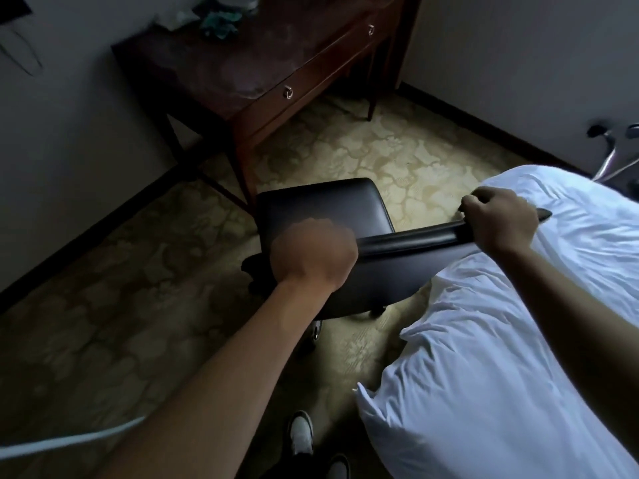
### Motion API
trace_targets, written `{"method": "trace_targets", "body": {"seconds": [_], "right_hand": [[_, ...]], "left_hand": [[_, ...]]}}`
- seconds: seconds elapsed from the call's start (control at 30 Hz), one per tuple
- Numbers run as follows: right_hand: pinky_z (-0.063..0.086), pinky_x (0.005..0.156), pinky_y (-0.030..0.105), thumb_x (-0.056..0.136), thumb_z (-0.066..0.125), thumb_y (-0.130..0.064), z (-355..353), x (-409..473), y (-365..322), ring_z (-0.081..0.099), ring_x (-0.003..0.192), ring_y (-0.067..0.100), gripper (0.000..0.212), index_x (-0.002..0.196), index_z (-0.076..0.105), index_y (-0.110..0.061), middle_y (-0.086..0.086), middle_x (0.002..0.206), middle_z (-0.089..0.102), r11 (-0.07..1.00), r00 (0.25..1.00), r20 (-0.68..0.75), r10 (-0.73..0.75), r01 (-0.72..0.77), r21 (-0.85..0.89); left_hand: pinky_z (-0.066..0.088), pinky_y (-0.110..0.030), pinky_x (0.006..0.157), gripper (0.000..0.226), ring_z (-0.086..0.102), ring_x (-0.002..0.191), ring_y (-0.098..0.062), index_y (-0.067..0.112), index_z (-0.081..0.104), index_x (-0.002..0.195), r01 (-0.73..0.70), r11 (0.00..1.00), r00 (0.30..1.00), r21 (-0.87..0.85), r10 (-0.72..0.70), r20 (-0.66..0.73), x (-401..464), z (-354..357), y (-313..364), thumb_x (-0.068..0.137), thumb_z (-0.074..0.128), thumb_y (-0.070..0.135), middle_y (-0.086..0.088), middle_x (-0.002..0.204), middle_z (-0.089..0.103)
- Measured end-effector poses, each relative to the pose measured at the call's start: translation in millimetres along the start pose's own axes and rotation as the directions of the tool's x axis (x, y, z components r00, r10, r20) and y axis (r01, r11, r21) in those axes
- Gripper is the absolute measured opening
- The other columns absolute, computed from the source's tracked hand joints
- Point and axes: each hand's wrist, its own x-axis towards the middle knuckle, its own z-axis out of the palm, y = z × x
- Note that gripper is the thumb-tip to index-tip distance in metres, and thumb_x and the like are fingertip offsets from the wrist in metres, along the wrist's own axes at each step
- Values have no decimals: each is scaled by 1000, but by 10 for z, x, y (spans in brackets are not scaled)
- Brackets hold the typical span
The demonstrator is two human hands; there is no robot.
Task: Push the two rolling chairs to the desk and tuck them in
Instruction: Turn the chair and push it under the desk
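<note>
Both grips clasping black chair (325, 205) backrest top: left hand (313, 252) at left end, right hand (498, 219) at right end; desk (221, 63) standing beyond, bed (518, 340) lying beside.

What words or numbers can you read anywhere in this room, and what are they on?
None can be read here. The black chair, the wooden desk and its drawer pulls, the white duvet and the white shoe show no letters or numbers. The things on the desk's far end are too dim and blurred to tell.

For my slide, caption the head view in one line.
Both hands, left and right, grip the black rolling chair's backrest, its seat facing the wooden desk.
</note>
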Motion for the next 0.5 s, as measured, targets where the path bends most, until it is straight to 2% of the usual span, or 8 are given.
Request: {"method": "trace_targets", "body": {"seconds": [0.13, 0.2, 0.3, 0.43, 0.5], "right_hand": [[34, 75, 39, 72, 37, -33, -9, 186, 153, 48, 68, 32, 43, 73, 69, -3, 15, 66, 60, 999, 998, -46, 33, -32, 38], [33, 78, 40, 73, 38, -33, 5, 329, 238, 50, 71, 35, 42, 75, 69, -4, 16, 70, 62, 999, 999, -22, 44, -44, -6], [26, 73, 36, 76, 43, -30, 15, 617, 377, 52, 73, 36, 35, 74, 67, -5, 16, 72, 64, 997, 998, -4, 69, -69, -22], [36, 74, 38, 77, 45, -30, -29, 969, 586, 56, 81, 40, 33, 78, 68, -7, 18, 79, 67, 998, 996, 71, 57, -55, -17], [35, 74, 37, 79, 50, -30, -41, 1149, 724, 57, 84, 40, 29, 80, 70, -9, 18, 82, 68, 999, 995, 97, 31, -29, -26]], "left_hand": [[35, -33, 59, 35, 52, 67, -24, 15, 59, 72, -42, 999, 994, 6, 41, 101, 231, 154, 199, 86, 36, 37, -5, 73, 60], [36, -34, 59, 37, 51, 66, -24, 15, 59, 72, -84, 996, 989, -4, 84, 123, 355, 223, 301, 86, 34, 38, -6, 73, 61], [34, -33, 60, 41, 45, 64, -23, 15, 64, 73, -138, 990, 987, -1, 137, 83, 495, 309, 527, 88, 35, 38, -8, 76, 63], [34, -33, 62, 48, 45, 69, -22, 15, 68, 83, -143, 990, 978, -17, 144, 153, 567, 419, 849, 93, 32, 44, -9, 87, 64], [35, -35, 63, 52, 51, 73, -23, 17, 67, 84, -168, 985, 970, -21, 170, 172, 549, 496, 1026, 93, 29, 53, -7, 88, 64]]}}
